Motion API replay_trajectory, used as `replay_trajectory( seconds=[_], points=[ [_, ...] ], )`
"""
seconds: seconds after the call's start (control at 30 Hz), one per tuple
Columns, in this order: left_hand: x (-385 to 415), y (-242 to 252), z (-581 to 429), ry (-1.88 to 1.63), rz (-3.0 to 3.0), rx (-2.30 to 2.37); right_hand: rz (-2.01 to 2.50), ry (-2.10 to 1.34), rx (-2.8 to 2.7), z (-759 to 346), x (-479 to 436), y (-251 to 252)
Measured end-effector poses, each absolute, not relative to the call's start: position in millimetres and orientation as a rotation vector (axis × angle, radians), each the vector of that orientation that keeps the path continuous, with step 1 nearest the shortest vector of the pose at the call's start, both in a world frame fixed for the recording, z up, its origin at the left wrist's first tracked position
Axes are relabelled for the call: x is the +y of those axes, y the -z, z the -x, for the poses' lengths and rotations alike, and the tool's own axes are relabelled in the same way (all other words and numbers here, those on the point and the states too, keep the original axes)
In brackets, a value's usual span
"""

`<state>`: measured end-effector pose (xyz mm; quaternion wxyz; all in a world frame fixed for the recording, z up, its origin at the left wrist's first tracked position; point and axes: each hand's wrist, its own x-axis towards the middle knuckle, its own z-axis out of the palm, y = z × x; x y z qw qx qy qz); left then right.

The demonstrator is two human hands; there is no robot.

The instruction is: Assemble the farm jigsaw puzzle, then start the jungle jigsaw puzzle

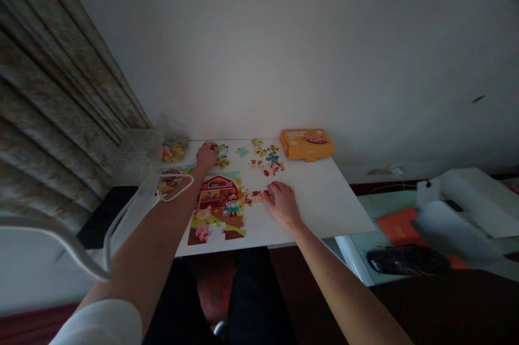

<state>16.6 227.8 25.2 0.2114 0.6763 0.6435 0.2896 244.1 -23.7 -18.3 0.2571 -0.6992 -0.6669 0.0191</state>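
On a white table (pixel 320 193) lies a partly assembled jigsaw puzzle (pixel 217 201) with a red barn and a farmer; a gap shows along its lower edge. My left hand (pixel 207 156) reaches to loose puzzle pieces (pixel 223 161) at the back, its fingers bent together at a piece, mostly hidden. To the right of the assembled part, my right hand (pixel 283 201) rests low over the table. Its curled fingers are on a puzzle piece beside a piece with a cow (pixel 254 196). More loose puzzle pieces (pixel 272 157) lie farther back, some with cow markings.
An orange puzzle box (pixel 308 144) stands at the back right. At the back left is a clear plastic bag (pixel 140 153) near colourful pieces (pixel 174 149). A white cable (pixel 57 234) crosses my left forearm. A glass-topped table (pixel 385 204) with other items stands right.
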Motion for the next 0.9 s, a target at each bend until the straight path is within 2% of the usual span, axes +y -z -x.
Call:
replay_trajectory(
  seconds=[0.2,0.5,0.73,0.9],
  points=[
    [202,-32,-14,-1.152,-1.320,1.508,1.882,-0.048,-1.811,-244,-24,17],
    [74,-15,-33,-1.093,-0.772,1.001,1.833,-0.079,-1.774,-248,-25,20],
    [18,-5,-52,-1.028,-0.905,1.016,1.739,-0.162,-1.642,-252,-27,21],
    [10,0,-77,-0.920,-1.200,1.231,1.549,-0.617,-1.305,-261,-27,24]
  ],
)
